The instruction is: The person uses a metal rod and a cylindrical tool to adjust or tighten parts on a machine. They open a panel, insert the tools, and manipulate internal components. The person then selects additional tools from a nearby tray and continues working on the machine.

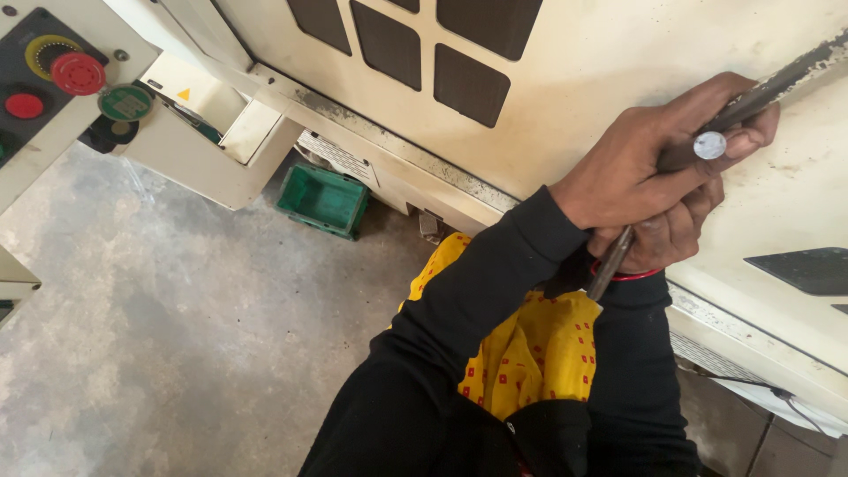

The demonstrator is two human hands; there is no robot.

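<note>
Both hands are bunched together against the cream machine door [618,62], near its dark worn strip. The left hand [649,168] is wrapped tight around a round metal bar [709,145], whose bright cut end faces the camera. The right hand [667,234], tucked just beneath, is closed on a thin dark rod [611,265] that slants down toward the wrist. The work looks mid-grip: 2 parts held against each other at the door. Any next motion would need a steady hold on the bar.
</note>
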